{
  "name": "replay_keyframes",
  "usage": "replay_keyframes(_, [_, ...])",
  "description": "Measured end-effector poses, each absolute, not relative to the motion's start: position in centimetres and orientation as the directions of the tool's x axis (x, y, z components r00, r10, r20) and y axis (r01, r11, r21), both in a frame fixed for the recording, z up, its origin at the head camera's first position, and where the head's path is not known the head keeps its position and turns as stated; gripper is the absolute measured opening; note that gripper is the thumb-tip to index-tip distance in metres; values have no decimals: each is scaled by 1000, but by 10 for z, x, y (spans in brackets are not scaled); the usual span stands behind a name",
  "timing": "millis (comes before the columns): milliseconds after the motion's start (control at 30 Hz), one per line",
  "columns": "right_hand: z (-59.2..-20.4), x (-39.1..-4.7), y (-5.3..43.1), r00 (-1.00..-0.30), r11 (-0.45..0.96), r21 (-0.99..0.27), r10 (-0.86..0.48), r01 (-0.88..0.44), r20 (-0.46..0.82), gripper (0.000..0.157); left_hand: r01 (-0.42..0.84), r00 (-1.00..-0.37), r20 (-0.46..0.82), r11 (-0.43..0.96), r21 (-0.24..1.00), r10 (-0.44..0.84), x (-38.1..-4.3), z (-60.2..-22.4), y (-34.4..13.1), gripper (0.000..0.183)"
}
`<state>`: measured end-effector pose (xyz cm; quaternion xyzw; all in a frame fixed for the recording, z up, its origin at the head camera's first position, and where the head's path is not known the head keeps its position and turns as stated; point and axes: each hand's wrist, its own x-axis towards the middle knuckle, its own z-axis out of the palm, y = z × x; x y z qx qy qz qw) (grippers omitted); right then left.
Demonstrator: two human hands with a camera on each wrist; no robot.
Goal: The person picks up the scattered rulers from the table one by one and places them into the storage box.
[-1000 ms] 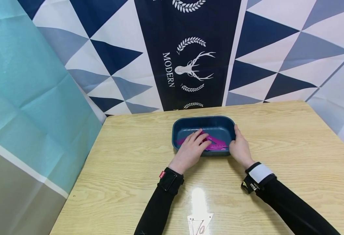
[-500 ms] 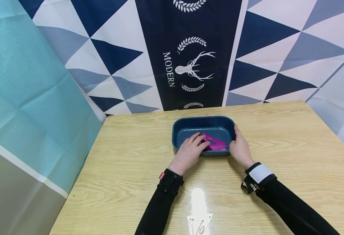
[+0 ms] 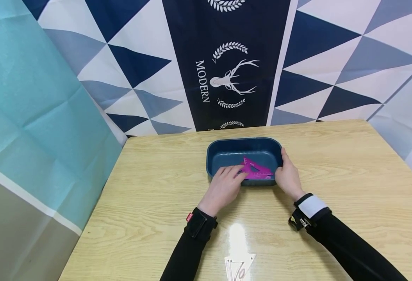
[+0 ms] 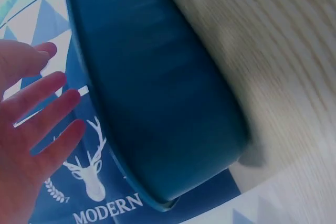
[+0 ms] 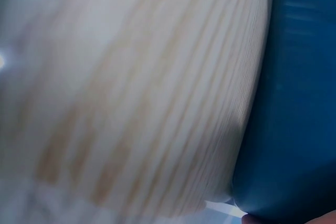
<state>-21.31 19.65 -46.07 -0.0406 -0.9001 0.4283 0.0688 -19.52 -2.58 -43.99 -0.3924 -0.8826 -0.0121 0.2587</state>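
A dark blue oval tray [image 3: 244, 139] sits on the wooden table [image 3: 156, 175]. A magenta set square [image 3: 255, 170] lies flat inside it, towards the near right. My left hand [image 3: 224, 184] hovers at the tray's near rim with straight, spread fingers [image 4: 39, 111], their tips by the set square's left corner, holding nothing. The left wrist view shows the tray's outer wall [image 4: 157, 87] close by. My right hand [image 3: 288, 177] rests against the tray's right end, thumb lying straight along the wall. In the right wrist view the tray's side [image 5: 294, 103] fills the right part.
A clear triangular ruler [image 3: 239, 268] lies at the table's near edge. A patterned blue and white cloth [image 3: 227, 78] hangs behind the table, and a teal sheet [image 3: 33, 97] on the left. Bare wood spreads to both sides of the tray.
My left hand has drawn back from inside the tray to its near rim, uncovering the magenta set square. The right hand and the tray have stayed put.
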Motion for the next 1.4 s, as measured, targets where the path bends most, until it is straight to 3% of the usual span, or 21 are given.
replay_keyframes(200, [-458,-213,198,-986,630,-777,133,6,100,62,719,-554,458,677,-158,695,-184,-436,-31,17])
replay_keyframes(567, [-460,-211,196,-989,629,-777,127,22,75,63,765,-597,310,642,-57,740,-154,-447,-39,15])
replay_keyframes(1100, [-460,-211,196,-988,638,-770,130,16,87,62,827,-558,163,562,30,813,-117,-458,-38,8])
replay_keyframes(1400, [-460,-211,197,-988,631,-775,134,29,72,62,841,-540,71,533,90,839,-98,-459,-36,20])
